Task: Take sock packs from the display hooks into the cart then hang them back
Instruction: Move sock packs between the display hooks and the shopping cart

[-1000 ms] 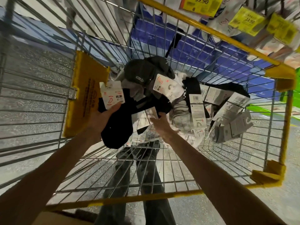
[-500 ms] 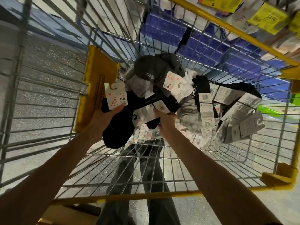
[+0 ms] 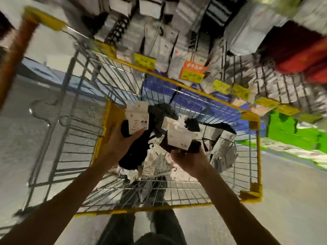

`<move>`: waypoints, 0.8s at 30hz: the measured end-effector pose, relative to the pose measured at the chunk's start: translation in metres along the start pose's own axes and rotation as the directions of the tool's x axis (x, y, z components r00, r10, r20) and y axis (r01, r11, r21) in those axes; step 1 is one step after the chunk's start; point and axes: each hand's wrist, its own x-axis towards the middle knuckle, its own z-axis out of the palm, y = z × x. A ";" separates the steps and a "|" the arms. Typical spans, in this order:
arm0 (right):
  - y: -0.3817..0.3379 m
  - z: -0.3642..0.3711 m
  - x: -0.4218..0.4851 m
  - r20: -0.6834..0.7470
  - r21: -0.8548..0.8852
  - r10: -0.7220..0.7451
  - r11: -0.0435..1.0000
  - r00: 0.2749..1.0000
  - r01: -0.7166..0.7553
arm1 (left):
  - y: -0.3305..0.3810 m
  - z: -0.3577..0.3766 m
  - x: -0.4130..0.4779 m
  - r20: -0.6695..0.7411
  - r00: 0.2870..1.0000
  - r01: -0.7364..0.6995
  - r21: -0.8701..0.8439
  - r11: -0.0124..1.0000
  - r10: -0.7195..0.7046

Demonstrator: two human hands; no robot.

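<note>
L hand [image 3: 118, 144] grip pinches black sock pack [image 3: 134, 152]; R hand [image 3: 190, 160] grip curls round 2nd pack [image 3: 178, 139], over cart [image 3: 258, 156].

Dim, flat indoor light; heavy motion blur toward the edges, wide-angle bending, centre only slightly sharper.

- I count one wire cart [image 3: 123, 211], yellow-rimmed.
- Two hands: left hand [image 3: 118, 147], right hand [image 3: 189, 160].
- Two held packs, one per hand: left-hand sock pack [image 3: 137, 121], right-hand sock pack [image 3: 178, 140].
- Heap of packs [image 3: 221, 144] in the cart: too blurred for me to count.
- One orange price tag [image 3: 192, 71].
- Yellow price tags [image 3: 144, 63]: at least four.
</note>
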 end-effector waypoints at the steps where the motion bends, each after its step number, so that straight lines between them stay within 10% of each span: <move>1: -0.002 0.015 -0.017 0.012 -0.022 0.010 1.000 1.000 -0.009 | 0.016 0.003 -0.005 0.014 0.999 -0.033 -0.015 0.999 0.033; 24: -0.074 0.211 -0.328 0.298 -0.449 -0.493 0.683 0.817 0.576 | 0.362 -0.035 -0.112 0.100 0.913 -0.362 -0.251 0.898 0.396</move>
